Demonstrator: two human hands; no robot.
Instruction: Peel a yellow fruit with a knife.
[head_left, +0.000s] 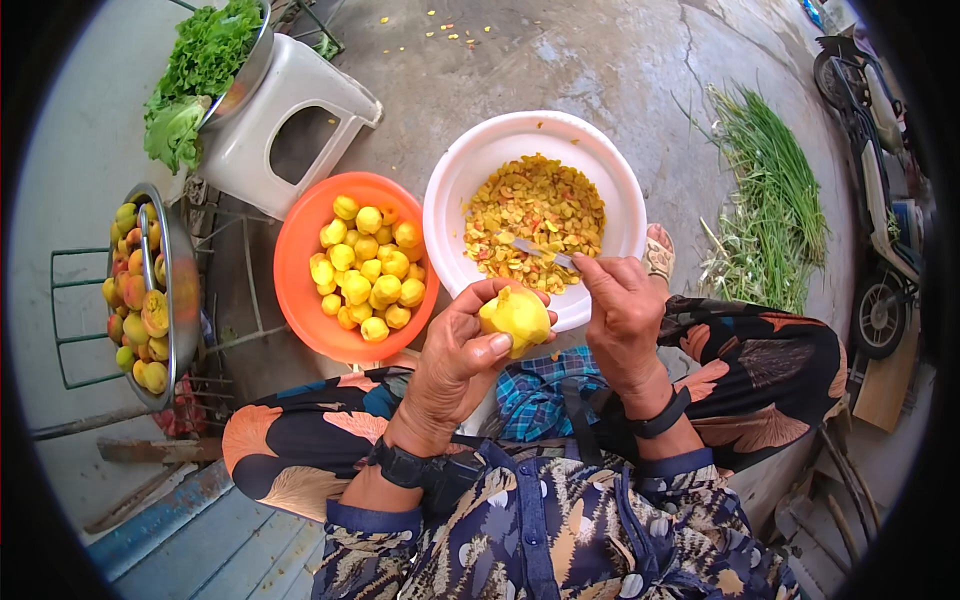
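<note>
In my left hand (465, 334) is a yellow peeled fruit (517, 319), perhaps a peach, with a small pointed bit at its top. My right hand (622, 319) grips a knife (546, 253), its blade pointing left over the white basin (622, 172). Inside that basin lies a heap of yellow and reddish peelings (536, 217). Touching it on the left is an orange basin (296, 300) with many peeled yellow fruits (367, 262). Farther left, a metal bowl (180, 300) holds unpeeled red and yellow fruits (139, 292), with a metal handle resting across them.
A white plastic stool (330, 82) at upper left bears a metal bowl (251, 67) of leafy lettuce (210, 45). Green onions (772, 195) lie on the concrete floor (600, 52) to the right. A two-wheeled vehicle (874, 187) stands at the far right.
</note>
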